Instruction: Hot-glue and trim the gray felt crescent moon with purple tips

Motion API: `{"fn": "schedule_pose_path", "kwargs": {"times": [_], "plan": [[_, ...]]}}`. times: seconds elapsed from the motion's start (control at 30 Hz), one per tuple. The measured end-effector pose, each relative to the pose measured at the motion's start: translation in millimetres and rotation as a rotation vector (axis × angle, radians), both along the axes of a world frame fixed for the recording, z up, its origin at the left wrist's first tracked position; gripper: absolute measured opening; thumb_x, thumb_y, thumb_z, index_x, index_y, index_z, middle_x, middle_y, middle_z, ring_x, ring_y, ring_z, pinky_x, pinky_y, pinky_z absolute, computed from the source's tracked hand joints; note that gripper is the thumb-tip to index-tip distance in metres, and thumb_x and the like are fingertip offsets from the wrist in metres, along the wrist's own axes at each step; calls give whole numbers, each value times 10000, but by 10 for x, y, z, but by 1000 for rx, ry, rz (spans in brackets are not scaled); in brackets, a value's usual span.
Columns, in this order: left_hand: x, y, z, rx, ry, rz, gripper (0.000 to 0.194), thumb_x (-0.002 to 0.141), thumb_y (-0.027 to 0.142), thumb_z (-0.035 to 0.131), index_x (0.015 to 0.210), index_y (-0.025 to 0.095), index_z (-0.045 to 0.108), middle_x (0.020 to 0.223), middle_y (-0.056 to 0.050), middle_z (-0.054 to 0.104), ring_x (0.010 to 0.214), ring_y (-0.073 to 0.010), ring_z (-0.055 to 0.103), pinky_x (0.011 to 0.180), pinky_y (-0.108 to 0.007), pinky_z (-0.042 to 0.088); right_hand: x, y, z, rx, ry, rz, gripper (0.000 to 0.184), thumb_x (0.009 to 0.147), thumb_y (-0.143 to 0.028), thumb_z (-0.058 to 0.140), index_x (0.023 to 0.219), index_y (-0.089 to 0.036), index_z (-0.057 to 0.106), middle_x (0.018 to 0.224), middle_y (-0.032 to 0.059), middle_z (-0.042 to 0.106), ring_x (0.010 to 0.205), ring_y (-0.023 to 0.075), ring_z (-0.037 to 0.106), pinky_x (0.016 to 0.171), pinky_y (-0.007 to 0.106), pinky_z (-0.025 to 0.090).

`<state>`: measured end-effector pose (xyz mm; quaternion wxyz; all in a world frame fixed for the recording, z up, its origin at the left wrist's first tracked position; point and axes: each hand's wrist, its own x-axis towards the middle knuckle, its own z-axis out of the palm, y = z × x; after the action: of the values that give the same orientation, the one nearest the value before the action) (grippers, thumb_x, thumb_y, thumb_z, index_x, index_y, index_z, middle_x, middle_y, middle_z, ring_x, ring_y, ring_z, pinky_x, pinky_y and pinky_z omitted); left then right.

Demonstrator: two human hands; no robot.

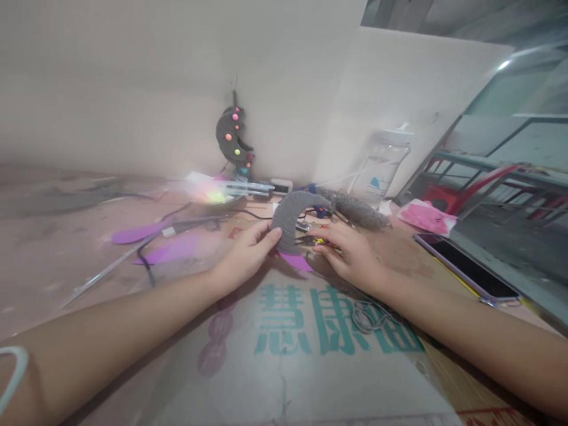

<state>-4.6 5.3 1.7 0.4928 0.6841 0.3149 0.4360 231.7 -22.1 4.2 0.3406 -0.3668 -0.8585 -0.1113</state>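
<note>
A crescent wrapped in grey yarn (pixel 286 222) is held upright near the middle of the table, its bare lower tip (pixel 298 261) purple. My left hand (pixel 251 251) is closed on its left edge, thumb in front. Just right of the crescent is my right hand (pixel 350 254), fingers bent toward the thumb in a pinch; what lies between them is too small to make out. Beside those fingertips shows a dark-jawed tool with yellow handles (pixel 317 241), partly hidden. Loose grey yarn (pixel 370 316) lies in loops under my right wrist.
A finished grey crescent with coloured balls (pixel 231 137) stands against the wall. Behind my hands are a grey yarn skein (pixel 361 211) and a clear bottle (pixel 381 168). Purple crescent pieces (pixel 171 249) lie left, a phone (pixel 465 266) right. A printed sheet (pixel 284 378) covers the front.
</note>
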Motion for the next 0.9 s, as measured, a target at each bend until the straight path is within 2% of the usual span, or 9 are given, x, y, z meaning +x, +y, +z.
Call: {"fn": "schedule_pose_path", "kwargs": {"times": [0.7,0.9], "plan": [[-12,26,-38,-24,-20,-34,267,910,417,540,901,155,593,751,17,568,630,-98,509,603,-217,410,-21,-16,32,-40,-25,-3,215,970,-239,508,1094,-167,669,1033,132,713,1066,262,641,891,409,518],[-6,10,-18,-26,-21,-40,291,896,447,555,877,160,600,736,17,569,617,-100,506,589,-220,408,-16,-11,13,-32,2,-7,208,969,-249,513,1090,-193,673,1017,108,719,1050,249,649,890,396,516]]}}
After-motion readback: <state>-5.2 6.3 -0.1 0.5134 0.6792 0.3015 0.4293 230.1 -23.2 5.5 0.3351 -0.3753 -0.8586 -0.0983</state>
